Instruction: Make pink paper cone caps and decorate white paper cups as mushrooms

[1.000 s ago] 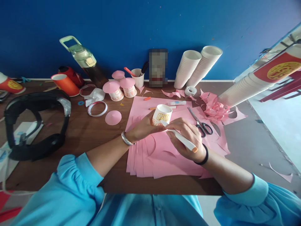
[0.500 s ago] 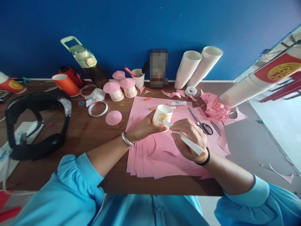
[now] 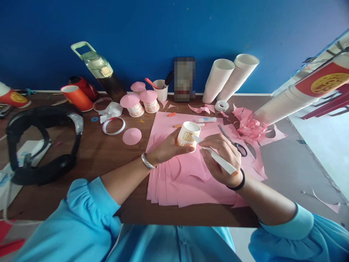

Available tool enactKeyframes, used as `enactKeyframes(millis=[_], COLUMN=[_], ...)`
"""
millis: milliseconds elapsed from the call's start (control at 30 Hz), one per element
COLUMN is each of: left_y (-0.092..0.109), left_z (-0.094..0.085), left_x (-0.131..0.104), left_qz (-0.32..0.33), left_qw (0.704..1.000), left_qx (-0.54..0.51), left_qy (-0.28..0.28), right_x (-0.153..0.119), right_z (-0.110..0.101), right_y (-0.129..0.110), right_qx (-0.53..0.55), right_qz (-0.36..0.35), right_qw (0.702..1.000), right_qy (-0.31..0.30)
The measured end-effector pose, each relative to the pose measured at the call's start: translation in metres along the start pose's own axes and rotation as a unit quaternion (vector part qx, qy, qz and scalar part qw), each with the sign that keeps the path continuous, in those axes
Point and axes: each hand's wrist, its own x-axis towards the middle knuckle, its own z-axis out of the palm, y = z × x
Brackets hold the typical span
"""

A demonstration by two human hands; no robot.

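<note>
My left hand point(image 3: 171, 145) is wrapped round a white paper cup point(image 3: 191, 128), holding it tilted above the pink paper. Yellow leaf-like lines in a box and orange marks are drawn on the cup's side. A white marker pen point(image 3: 219, 159) is gripped in my right hand point(image 3: 223, 156), its tip at the drawn box. Under both hands lies a stack of pink paper sheets point(image 3: 163, 182). Scissors point(image 3: 231, 140) rest just behind my right hand. Beyond the held cup are another white marker point(image 3: 205, 119) and an orange cap point(image 3: 171, 114).
Several small cups with pink cone tops point(image 3: 135, 105) stand behind, near a loose pink cone point(image 3: 132, 136). Tall stacks of paper cups point(image 3: 218, 80) lean at the wall. A water bottle point(image 3: 100, 72), a tape roll point(image 3: 113, 126) and a black headband-like device point(image 3: 43, 145) are left; crumpled pink paper point(image 3: 251, 125) is right.
My right hand has shifted slightly right with the marker, its tip moving across the drawn box. More yellow lines show there. My left hand and the cup stay almost still.
</note>
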Motion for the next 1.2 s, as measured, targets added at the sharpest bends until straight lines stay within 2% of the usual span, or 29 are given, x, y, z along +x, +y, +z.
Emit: enactKeyframes(millis=[167, 333, 667, 1200], left_y=[0.0014, 0.0030, -0.0055, 0.0004], left_z=[0.0012, 0.0022, 0.0002, 0.0021], left_x=[-0.0002, 0.0007, 0.0028, 0.0018], left_qz=[0.000, 0.005, 0.022, 0.019], left_qw=[1.000, 1.000, 0.999, 0.999], left_qx=[-0.007, 0.021, 0.045, 0.037], left_qy=[-0.009, 0.006, 0.001, 0.008], right_x=[0.0009, 0.0010, -0.0019, -0.0042], right_z=[-0.0009, 0.0001, 0.0029, 0.0045], right_y=[-0.0010, -0.0008, -0.0010, -0.0030], right_qx=[-0.008, -0.007, 0.014, 0.012], right_qz=[-0.003, -0.002, 0.000, 0.005], right_qw=[1.000, 1.000, 0.999, 0.998], right_qy=[-0.015, -0.020, -0.036, -0.056])
